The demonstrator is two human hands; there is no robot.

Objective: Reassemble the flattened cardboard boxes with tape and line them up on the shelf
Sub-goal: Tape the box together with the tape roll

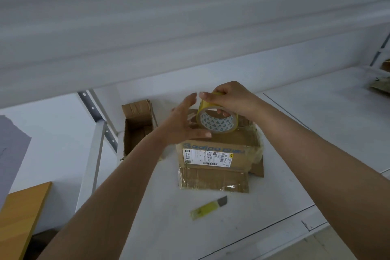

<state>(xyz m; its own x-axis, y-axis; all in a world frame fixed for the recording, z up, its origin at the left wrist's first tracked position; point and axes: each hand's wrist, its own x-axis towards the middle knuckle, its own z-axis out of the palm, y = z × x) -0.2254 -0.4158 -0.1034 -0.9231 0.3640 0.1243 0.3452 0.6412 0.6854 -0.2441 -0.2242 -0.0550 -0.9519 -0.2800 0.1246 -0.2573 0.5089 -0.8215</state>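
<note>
Two bare arms reach in from the near edge over a white shelf [316, 133]. Nearest lies a yellow utility knife [207, 208], its blade out and well clear of both hands. Just beyond it sits the cardboard box [217, 154], label side up, one flap folded out toward the viewer and wrinkled old tape clinging to its right edge. It looks light and fairly stiff on its panels but soft at the creases, so it is best steadied by a flat palm on top or held at the corners. Over the box's far part, the right hand [230, 97] grips the tape roll [217, 120] by its upper rim, fingers curled round it. The roll looks light, rigid and smooth-sided, and the film is likely sticky. The left hand [185, 122] is spread wide, fingers straight, close beside the roll's left side. Farther left stands a second, narrower open box [138, 126].
</note>
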